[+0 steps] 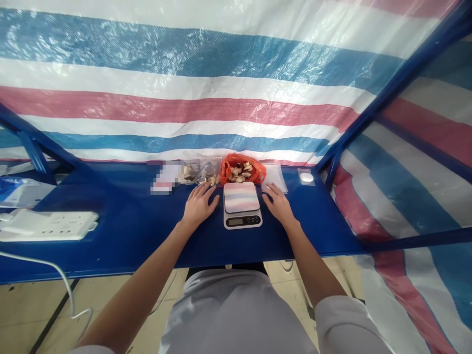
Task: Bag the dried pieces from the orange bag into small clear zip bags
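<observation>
A kitchen scale (242, 205) with a shiny square plate and a dark display lies on the blue table between my hands. My left hand (199, 202) rests on the tabletop left of it, fingers spread and holding nothing. To the right of the scale, my right hand (277, 201) lies with its fingers apart, the fingertips over the lower edge of some clear plastic bags (276, 178). Just behind the scale an open red plastic bag (254, 172) holds several pale, dark-edged dried pieces. Clear bags with similar pieces (208, 174) stand beyond my left fingertips.
A white power strip (47, 225) with a cable occupies the table's left side, near a blue-and-white package (22, 191). A round white item in a small clear bag (306, 178) lies at the right. Blue metal posts (335, 147) and striped sheeting (206, 113) enclose the table.
</observation>
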The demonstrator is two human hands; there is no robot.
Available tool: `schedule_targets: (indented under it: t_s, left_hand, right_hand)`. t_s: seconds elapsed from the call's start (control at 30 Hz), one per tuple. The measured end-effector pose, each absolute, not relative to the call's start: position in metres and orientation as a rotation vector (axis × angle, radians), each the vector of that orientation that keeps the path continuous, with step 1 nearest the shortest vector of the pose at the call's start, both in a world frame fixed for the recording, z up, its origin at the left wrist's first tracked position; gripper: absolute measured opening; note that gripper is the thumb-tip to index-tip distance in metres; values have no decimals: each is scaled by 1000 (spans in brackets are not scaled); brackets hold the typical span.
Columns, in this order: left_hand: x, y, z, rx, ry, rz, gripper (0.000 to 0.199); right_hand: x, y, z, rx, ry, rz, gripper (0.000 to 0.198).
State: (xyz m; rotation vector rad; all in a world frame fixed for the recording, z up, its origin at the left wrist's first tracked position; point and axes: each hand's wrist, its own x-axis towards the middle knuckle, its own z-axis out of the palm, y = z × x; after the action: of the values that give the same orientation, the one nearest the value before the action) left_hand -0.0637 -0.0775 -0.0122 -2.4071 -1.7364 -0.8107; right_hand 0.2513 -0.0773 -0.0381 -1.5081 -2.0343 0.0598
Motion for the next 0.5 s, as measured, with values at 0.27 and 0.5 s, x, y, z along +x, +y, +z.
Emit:
schedule_targets:
  t_s: [0.27, 0.5]
  left_hand:
    - [-77, -35, 17, -2466, -1626, -592, 46]
    - [-83, -13, 12, -2624, -1558, -320, 61]
  right_hand:
    - [263, -49, -42, -1599, -2002, 17, 35]
    - [260, -43, -56, -1618, -2057, 12, 35]
